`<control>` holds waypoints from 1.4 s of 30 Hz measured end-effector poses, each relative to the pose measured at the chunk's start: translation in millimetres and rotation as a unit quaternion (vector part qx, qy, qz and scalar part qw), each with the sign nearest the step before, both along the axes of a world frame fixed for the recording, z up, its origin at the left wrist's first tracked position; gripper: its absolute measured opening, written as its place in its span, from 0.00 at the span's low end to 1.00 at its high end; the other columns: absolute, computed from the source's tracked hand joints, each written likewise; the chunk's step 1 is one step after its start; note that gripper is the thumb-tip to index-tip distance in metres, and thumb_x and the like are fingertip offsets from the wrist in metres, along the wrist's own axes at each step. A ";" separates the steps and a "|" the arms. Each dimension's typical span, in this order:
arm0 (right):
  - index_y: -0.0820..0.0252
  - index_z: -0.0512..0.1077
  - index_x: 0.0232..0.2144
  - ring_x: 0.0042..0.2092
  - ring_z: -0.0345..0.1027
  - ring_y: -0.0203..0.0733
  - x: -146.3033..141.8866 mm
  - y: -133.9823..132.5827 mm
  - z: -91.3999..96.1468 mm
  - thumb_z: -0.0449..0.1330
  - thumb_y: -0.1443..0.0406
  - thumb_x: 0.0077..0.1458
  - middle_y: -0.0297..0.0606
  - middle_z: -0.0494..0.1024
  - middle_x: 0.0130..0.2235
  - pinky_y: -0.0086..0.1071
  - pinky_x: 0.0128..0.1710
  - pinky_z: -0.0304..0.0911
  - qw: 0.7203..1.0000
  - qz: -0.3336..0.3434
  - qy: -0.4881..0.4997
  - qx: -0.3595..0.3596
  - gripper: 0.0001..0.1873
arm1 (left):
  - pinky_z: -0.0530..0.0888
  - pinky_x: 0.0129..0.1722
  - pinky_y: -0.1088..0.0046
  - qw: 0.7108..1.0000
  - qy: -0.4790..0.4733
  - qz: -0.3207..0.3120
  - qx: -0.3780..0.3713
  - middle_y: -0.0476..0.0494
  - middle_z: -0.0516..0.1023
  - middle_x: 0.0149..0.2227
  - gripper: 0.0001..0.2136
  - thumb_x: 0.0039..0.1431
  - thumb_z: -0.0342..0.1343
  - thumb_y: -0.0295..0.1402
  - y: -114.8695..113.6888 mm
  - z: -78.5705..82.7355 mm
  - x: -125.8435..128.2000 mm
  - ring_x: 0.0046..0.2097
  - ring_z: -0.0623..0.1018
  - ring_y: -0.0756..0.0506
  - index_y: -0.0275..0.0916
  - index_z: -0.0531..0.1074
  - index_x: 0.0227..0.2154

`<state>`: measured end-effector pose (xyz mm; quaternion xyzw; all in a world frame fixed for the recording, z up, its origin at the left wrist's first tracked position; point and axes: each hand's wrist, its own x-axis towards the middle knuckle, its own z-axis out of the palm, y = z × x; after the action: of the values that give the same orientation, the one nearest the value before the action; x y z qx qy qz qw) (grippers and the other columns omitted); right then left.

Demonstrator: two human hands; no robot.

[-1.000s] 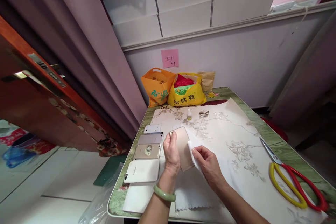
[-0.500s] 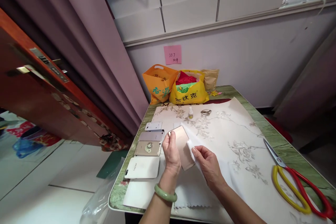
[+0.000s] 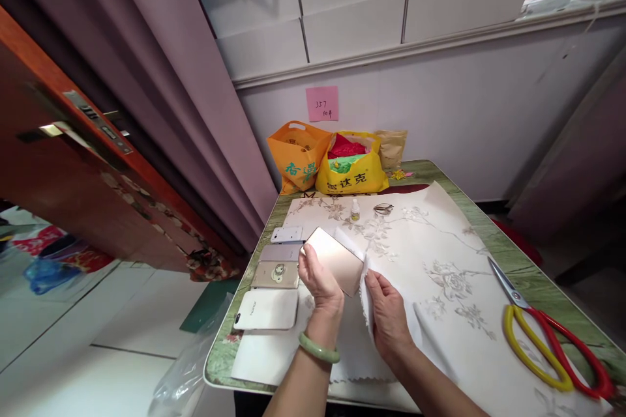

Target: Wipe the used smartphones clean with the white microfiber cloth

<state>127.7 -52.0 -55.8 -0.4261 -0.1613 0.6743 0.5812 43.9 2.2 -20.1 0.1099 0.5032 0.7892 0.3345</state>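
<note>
My left hand (image 3: 320,277), with a green bangle (image 3: 319,348) on its wrist, grips a gold phone (image 3: 335,260) by its left side, the plain flat face tilted up. To the right, my right hand (image 3: 388,313) pinches a white cloth (image 3: 366,303) with a zigzag edge. The cloth hangs down from my fingers and meets the phone's right edge. Left of my hands several phones lie in a column: a small white phone (image 3: 286,234), a silver phone (image 3: 278,252), a gold phone with a ring holder (image 3: 274,274) and a white Honor phone (image 3: 267,310).
A small bottle (image 3: 355,210) and a dark wire-like item (image 3: 383,209) lie on the floral sheet (image 3: 454,228). Large scissors (image 3: 542,332) are at the right edge. An orange bag (image 3: 299,156) and a yellow bag (image 3: 352,172) stand against the wall.
My left hand has turned the phone, so it lies more sideways. My right hand has drawn the cloth slightly right, from over the phone's face to its edge.
</note>
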 end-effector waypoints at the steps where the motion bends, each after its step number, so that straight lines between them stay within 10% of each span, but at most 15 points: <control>1: 0.59 0.76 0.33 0.28 0.68 0.40 -3.3 -2.3 -1.1 0.71 0.49 0.41 0.30 0.77 0.25 0.30 0.28 0.62 1.000 -0.003 -0.002 0.000 0.23 | 0.72 0.34 0.70 1.000 -0.003 0.005 0.001 0.47 0.75 0.32 0.19 0.54 0.56 0.51 0.2 -0.2 0.1 0.31 0.75 0.47 0.39 0.70 0.37; 15: 0.59 0.74 0.29 0.29 0.68 0.39 -13.1 -10.7 -16.5 0.70 0.53 0.42 0.29 0.77 0.25 0.28 0.28 0.61 0.999 0.035 0.027 0.019 0.18 | 0.72 0.32 0.72 0.998 0.030 -0.044 0.023 0.50 0.74 0.30 0.17 0.56 0.57 0.50 -7.6 -8.7 -5.0 0.30 0.74 0.49 0.40 0.67 0.34; 20: 0.59 0.74 0.29 0.27 0.68 0.41 17.1 21.1 0.1 0.69 0.52 0.42 0.30 0.77 0.23 0.29 0.25 0.60 0.999 -0.032 0.006 -0.036 0.18 | 0.67 0.24 0.78 0.963 0.141 -0.229 0.004 0.50 0.74 0.29 0.14 0.51 0.64 0.42 -35.9 -9.5 -17.9 0.24 0.66 0.54 0.37 0.71 0.34; 28: 0.59 0.71 0.26 0.19 0.60 0.35 33.1 47.4 13.0 0.69 0.48 0.41 0.28 0.73 0.19 0.28 0.19 0.56 0.998 -0.045 -0.045 0.013 0.22 | 0.65 0.18 0.77 0.826 0.135 -0.537 -0.102 0.47 0.73 0.23 0.17 0.51 0.62 0.46 -64.2 -8.2 -24.9 0.21 0.69 0.51 0.33 0.75 0.31; 42: 0.60 0.73 0.28 0.22 0.65 0.36 17.7 37.4 -1.0 0.72 0.47 0.37 0.30 0.75 0.20 0.28 0.22 0.59 1.000 -0.008 -0.015 -0.005 0.25 | 0.72 0.26 0.72 0.859 0.114 -0.483 -0.126 0.39 0.81 0.29 0.22 0.47 0.66 0.47 -55.9 -19.8 -14.7 0.27 0.76 0.46 0.32 0.78 0.37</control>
<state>145.4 -14.6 -56.8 -0.4403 -0.1635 0.6638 0.5821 29.2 -53.7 -39.9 0.3852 0.5171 0.4401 0.6249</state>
